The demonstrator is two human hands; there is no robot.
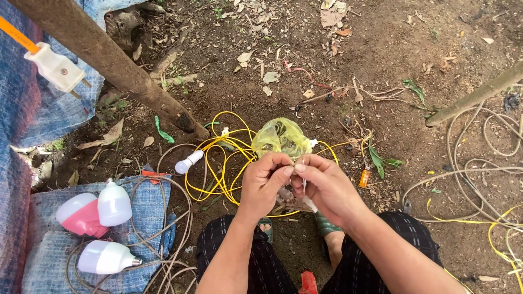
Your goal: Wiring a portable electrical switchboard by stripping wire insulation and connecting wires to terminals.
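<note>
My left hand [264, 182] and my right hand [326, 186] meet in front of me, fingertips pinched together on a thin white wire end [304, 182]. A crumpled yellow-green plastic bag [281, 138] bulges just above the fingers, and both hands seem to pinch its lower edge too. Loops of yellow cable [220, 169] lie on the dirt under and left of the hands. A small white bulb in a holder [188, 162] lies at the left end of that cable. My knees in dark trousers frame the bottom of the view.
Three large white bulbs [111, 204], one with a pink base, rest on a blue woven sack [144, 209] at lower left with grey cable. A white plug [56, 68] hangs at upper left beside a slanted wooden pole [117, 62]. More cable [479, 179] coils at right.
</note>
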